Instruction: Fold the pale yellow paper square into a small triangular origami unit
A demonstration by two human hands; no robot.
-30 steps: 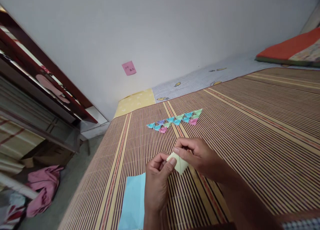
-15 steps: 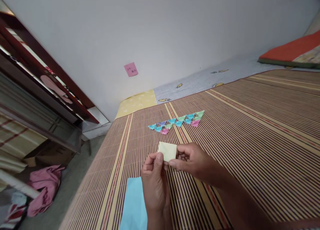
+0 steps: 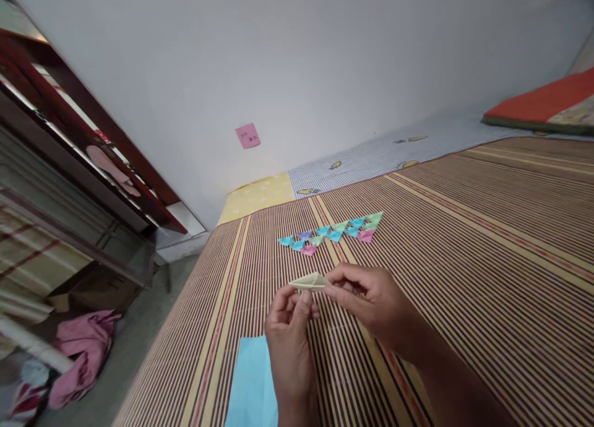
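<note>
A small pale yellow folded paper (image 3: 310,281) is held up between both hands over the striped mat (image 3: 445,278). My left hand (image 3: 292,331) pinches its left and lower edge, with the thumb on the near side. My right hand (image 3: 364,294) grips its right end between thumb and fingers. The paper now looks like a flat, wide triangle, with its layers slightly parted along the lower edge. Beyond the hands lies a row of small folded paper triangles (image 3: 336,230) in blue, green, purple and pink. A blue paper sheet (image 3: 251,383) rests beside my left wrist, partly hidden by it.
A pink note (image 3: 247,135) is stuck to the wall (image 3: 371,62). Yellow cloth (image 3: 255,197) and checked cloth (image 3: 352,161) line the far edge of the mat. A folded orange quilt (image 3: 542,99) lies at the far right. Pink clothing (image 3: 78,353) lies low on the left.
The yellow paper has gone from a flat square facing me to a low triangular shape. Both hands keep hold of it, and the right hand has tilted. The view has shifted slightly.
</note>
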